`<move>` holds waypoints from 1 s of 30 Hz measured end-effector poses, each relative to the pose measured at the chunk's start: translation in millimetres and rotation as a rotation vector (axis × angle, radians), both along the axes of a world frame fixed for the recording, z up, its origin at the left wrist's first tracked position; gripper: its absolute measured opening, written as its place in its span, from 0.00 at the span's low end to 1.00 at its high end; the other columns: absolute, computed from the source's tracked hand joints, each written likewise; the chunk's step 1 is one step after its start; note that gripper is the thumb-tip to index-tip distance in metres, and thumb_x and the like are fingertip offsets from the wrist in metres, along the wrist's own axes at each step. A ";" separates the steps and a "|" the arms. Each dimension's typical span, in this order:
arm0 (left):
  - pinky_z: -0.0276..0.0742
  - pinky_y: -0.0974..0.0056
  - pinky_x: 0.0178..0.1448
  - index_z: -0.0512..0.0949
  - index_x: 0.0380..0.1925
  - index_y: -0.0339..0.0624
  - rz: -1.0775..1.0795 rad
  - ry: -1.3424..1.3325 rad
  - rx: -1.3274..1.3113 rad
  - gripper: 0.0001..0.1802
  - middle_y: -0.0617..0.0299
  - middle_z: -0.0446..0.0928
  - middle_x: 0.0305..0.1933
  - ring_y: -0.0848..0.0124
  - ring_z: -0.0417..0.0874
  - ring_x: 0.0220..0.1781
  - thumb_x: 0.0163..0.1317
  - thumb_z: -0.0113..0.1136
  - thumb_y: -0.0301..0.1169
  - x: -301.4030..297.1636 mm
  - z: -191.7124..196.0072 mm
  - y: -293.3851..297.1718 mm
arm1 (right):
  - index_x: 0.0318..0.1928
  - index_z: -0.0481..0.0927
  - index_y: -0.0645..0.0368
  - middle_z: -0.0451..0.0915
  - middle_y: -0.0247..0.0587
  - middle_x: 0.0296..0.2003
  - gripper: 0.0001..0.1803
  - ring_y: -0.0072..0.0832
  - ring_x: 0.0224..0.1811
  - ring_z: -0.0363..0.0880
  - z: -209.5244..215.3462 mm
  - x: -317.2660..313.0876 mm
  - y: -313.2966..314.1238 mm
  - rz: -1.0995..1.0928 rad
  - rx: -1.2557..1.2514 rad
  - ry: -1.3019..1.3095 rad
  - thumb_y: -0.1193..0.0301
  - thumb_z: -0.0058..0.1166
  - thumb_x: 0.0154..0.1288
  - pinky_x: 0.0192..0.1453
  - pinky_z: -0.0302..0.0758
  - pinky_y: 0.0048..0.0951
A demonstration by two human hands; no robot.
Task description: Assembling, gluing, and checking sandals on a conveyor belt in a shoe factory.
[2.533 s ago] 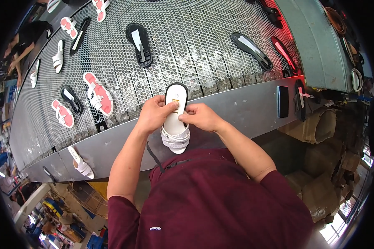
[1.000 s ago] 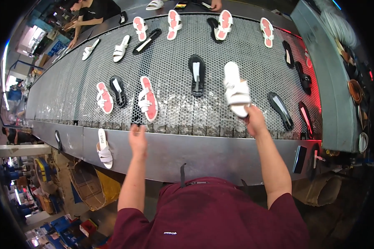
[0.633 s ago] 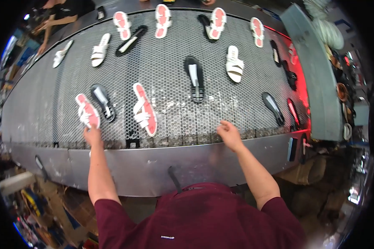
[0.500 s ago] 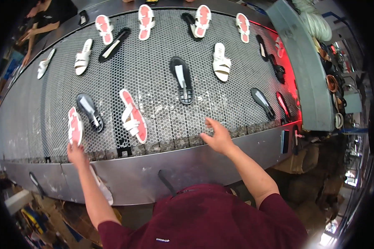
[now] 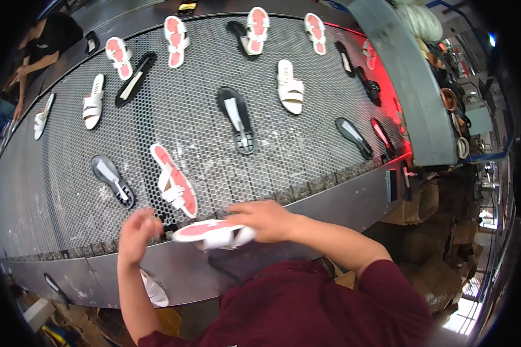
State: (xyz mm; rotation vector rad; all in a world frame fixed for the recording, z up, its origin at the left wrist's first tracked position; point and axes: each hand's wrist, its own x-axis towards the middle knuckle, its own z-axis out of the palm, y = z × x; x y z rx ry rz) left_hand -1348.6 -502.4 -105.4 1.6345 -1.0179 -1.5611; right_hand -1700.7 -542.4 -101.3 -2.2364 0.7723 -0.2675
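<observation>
A white strappy sandal with a pink insole [image 5: 199,231] is held sideways over the table's near edge, with my right hand [image 5: 266,221] closed on its strap end. To its left, my left hand [image 5: 138,234] holds nothing; its fingers are loosely bent, apart and slightly blurred. Just beyond my hands, another white sandal with a pink insole [image 5: 176,186] lies on the mesh conveyor [image 5: 197,130]. Left of that sandal rests a black sole with a pale strip [image 5: 113,179].
More white sandals [image 5: 290,89] and black soles [image 5: 236,120] lie spread across the mesh. A grey metal housing with red light [image 5: 408,87] stands at the right. Along the front runs a metal rail [image 5: 330,199]; a white shoe piece [image 5: 154,289] sits below it. Another person's arm [image 5: 37,66] shows far left.
The white sandal at the left has been lifted off the mesh and is now in my right hand. My left hand has let go of it. Pieces on the mesh appear shifted left.
</observation>
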 end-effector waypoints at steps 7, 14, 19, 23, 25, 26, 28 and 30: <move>0.55 0.53 0.72 0.60 0.65 0.28 0.324 -1.123 -0.082 0.47 0.40 0.56 0.71 0.48 0.58 0.72 0.57 0.62 0.53 160.9 -91.6 -103.9 | 0.51 0.75 0.59 0.80 0.49 0.44 0.17 0.44 0.47 0.79 -19.8 -109.4 66.6 -0.566 0.591 0.339 0.68 0.53 0.63 0.51 0.74 0.37; 0.54 0.48 0.73 0.57 0.67 0.35 0.242 -1.292 0.250 0.54 0.45 0.58 0.70 0.51 0.59 0.72 0.48 0.65 0.59 150.9 -118.6 -148.1 | 0.47 0.76 0.62 0.81 0.36 0.36 0.12 0.21 0.36 0.79 -54.5 -136.0 121.5 -1.129 1.044 0.191 0.73 0.55 0.63 0.41 0.75 0.26; 0.65 0.53 0.65 0.66 0.60 0.32 0.433 -1.163 0.127 0.43 0.45 0.69 0.61 0.52 0.71 0.62 0.50 0.69 0.49 159.5 -118.5 -142.7 | 0.47 0.77 0.62 0.82 0.35 0.37 0.10 0.22 0.37 0.79 -60.2 -136.6 140.6 -1.305 1.159 -0.150 0.77 0.52 0.65 0.43 0.75 0.25; 0.71 0.58 0.56 0.71 0.50 0.31 0.857 -0.998 -0.166 0.26 0.50 0.75 0.47 0.59 0.77 0.51 0.57 0.63 0.38 172.8 -126.7 -110.5 | 0.47 0.76 0.62 0.82 0.35 0.36 0.10 0.22 0.36 0.80 -63.1 -148.2 131.9 -1.232 1.099 -0.132 0.77 0.51 0.66 0.42 0.76 0.25; 0.75 0.58 0.51 0.72 0.47 0.31 1.078 -0.128 -0.318 0.20 0.53 0.77 0.42 0.61 0.80 0.45 0.58 0.61 0.32 186.1 -115.5 -83.3 | 0.46 0.76 0.62 0.82 0.37 0.36 0.09 0.23 0.35 0.80 -65.7 -158.7 128.4 -1.091 1.002 0.120 0.78 0.49 0.66 0.42 0.76 0.25; 0.78 0.57 0.48 0.73 0.46 0.31 1.106 0.046 -0.358 0.15 0.52 0.79 0.41 0.61 0.81 0.42 0.62 0.55 0.30 191.1 -105.4 -69.1 | 0.46 0.76 0.62 0.82 0.37 0.36 0.09 0.23 0.35 0.80 -64.9 -159.6 124.9 -1.082 1.001 0.111 0.78 0.49 0.66 0.42 0.76 0.25; 0.76 0.52 0.55 0.72 0.50 0.32 0.935 0.497 -0.357 0.18 0.50 0.79 0.47 0.58 0.81 0.48 0.68 0.46 0.35 163.0 -69.7 -44.6 | 0.45 0.75 0.63 0.82 0.37 0.36 0.08 0.22 0.35 0.80 -58.9 -161.3 119.5 -1.155 1.149 -0.115 0.75 0.50 0.67 0.40 0.76 0.25; 0.74 0.51 0.60 0.72 0.53 0.35 0.856 0.621 -0.426 0.20 0.51 0.77 0.51 0.57 0.79 0.52 0.70 0.43 0.38 116.3 -17.7 -20.1 | 0.45 0.75 0.63 0.82 0.39 0.35 0.08 0.23 0.33 0.80 -54.9 -164.9 113.6 -1.171 1.121 -0.208 0.75 0.50 0.67 0.38 0.76 0.25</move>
